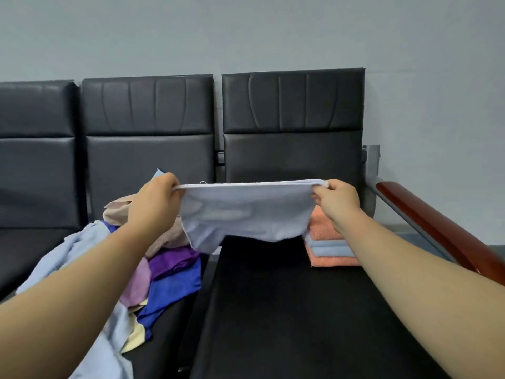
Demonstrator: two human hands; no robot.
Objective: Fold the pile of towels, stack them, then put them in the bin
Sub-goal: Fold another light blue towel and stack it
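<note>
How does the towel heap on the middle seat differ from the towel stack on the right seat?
The heap is crumpled and loose; the stack is folded flat. The heap mixes purple, blue, pink, beige and cream; the stack shows only orange and pale blue. Both lie on black seats.

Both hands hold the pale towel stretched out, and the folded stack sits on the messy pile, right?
No. The head view shows the folded stack on the right seat, apart from the messy pile. Left hand and right hand hold the pale towel.

Seat front [273,310] seems open; loose pile [169,272] left, folded stack [328,258] and armrest [437,222] right.
</note>
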